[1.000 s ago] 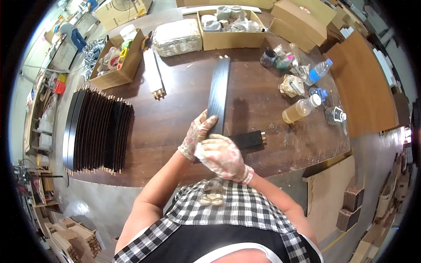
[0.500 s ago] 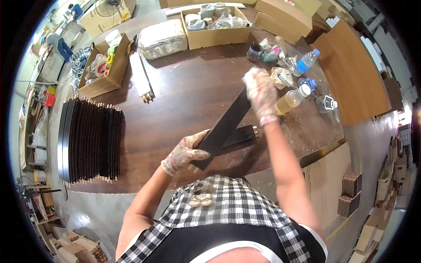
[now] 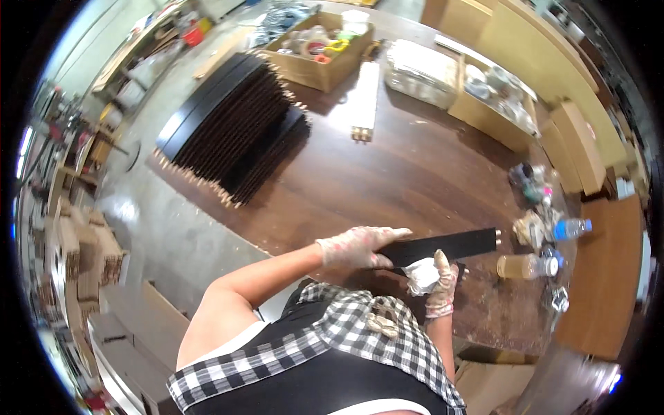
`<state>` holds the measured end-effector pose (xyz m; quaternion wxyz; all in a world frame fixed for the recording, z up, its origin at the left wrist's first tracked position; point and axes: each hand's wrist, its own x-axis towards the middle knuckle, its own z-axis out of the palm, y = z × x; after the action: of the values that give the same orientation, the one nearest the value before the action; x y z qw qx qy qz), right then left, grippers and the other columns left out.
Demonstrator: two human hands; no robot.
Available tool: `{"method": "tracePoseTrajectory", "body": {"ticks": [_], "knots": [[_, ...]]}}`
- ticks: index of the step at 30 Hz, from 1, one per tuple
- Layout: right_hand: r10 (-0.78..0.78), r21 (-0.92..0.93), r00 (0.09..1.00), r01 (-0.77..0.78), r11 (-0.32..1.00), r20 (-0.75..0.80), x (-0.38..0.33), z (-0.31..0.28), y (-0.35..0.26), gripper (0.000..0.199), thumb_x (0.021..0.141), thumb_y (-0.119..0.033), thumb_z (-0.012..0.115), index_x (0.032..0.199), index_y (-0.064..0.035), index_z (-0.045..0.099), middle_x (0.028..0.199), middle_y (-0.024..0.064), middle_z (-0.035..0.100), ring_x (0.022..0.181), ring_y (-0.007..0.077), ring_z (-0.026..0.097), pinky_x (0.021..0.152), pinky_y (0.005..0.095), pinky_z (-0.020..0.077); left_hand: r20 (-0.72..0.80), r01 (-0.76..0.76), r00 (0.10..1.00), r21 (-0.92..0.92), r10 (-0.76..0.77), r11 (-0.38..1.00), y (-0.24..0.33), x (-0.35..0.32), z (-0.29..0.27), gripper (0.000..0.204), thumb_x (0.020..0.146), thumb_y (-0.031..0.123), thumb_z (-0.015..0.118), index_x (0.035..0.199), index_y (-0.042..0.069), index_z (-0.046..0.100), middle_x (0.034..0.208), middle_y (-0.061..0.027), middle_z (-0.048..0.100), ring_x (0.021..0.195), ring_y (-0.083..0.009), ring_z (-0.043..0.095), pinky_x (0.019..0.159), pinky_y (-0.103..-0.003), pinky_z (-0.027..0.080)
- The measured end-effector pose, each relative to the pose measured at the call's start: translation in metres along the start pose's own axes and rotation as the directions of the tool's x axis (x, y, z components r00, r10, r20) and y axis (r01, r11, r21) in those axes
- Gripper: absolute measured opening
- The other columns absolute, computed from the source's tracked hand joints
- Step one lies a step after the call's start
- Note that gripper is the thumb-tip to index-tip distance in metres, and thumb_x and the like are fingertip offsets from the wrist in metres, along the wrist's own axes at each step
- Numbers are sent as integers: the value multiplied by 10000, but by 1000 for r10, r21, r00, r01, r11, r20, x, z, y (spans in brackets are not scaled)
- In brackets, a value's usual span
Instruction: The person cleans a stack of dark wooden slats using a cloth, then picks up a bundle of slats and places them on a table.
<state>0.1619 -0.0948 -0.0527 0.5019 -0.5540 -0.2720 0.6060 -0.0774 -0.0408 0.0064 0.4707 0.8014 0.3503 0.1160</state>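
A flat black board [image 3: 456,245] with light wooden dowels at its right end is held over the near part of the table. My left hand [image 3: 358,247], in a spotted work glove, grips its left end, thumb and fingers on either side. Bunched in my gloved right hand [image 3: 443,289] is a white cloth [image 3: 421,277], which is against the near edge of the board; my thumb points up. Another dowelled piece lies underneath, mostly hidden by the board and my right hand.
Several black dowelled boards form a stack [image 3: 225,124] at the table's left. Along the back are a carton of tape rolls [image 3: 315,69], white strips [image 3: 365,100], a wrapped bundle [image 3: 420,72] and another carton [image 3: 491,124]. Bottles [image 3: 520,266] stand or lie at the right.
The view has swung round to the left. My right hand with the cloth has come from the board's far end down to its near edge. The board lies less steeply; my left hand keeps hold.
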Motion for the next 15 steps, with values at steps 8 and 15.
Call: {"method": "tracePoseTrajectory", "body": {"ticks": [8, 15], "knots": [[-48, -63, 968, 65, 996, 244, 15, 69, -11, 183, 899, -168, 617, 981, -4, 620, 913, 74, 657, 779, 123, 625, 669, 251, 491, -501, 280, 856, 246, -125, 928, -4, -24, -8, 771, 727, 135, 725, 1391, 41, 346, 1232, -223, 467, 1106, -383, 523, 922, -432, 462], [-32, -133, 959, 72, 989, 280, 9, 62, 0, 255, 920, -96, 559, 1131, 40, 601, 1053, 103, 655, 931, 145, 625, 836, 264, 497, -833, 697, 538, 353, -130, 625, -79, -103, -92, 789, 688, 184, 778, 1367, 46, 401, 1196, -151, 487, 1046, -336, 533, 871, -409, 470]]}}
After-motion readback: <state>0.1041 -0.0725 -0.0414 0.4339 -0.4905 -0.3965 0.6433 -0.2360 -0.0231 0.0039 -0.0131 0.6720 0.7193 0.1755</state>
